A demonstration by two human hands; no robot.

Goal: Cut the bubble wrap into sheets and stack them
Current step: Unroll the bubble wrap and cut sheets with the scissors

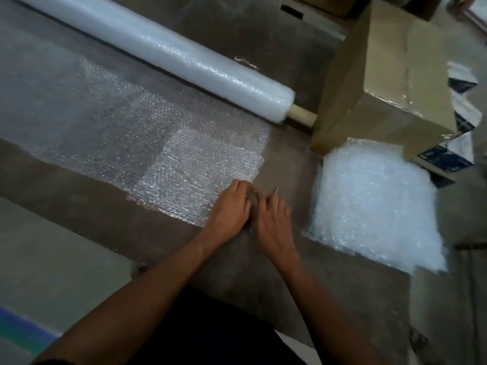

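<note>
A long roll of bubble wrap (163, 51) lies across the far side of the brown work surface, with its unrolled length (105, 133) spread toward me. A smaller square sheet (200, 164) lies on that length near its right end. My left hand (229, 209) rests at the sheet's near right corner, fingers curled onto the edge. Right beside it, my right hand (274, 219) grips a cutter (276, 190); its thin tip sticks out past the fingers and a bit of blue handle shows under the palm. A stack of cut sheets (374, 204) sits to the right.
A large cardboard box (382, 83) stands behind the stack, close to the roll's cardboard core (301, 115). Smaller printed boxes (448, 154) lie at its right. The brown surface (284, 159) shows bare between the sheet and the stack. The surface's near edge runs diagonally at lower left.
</note>
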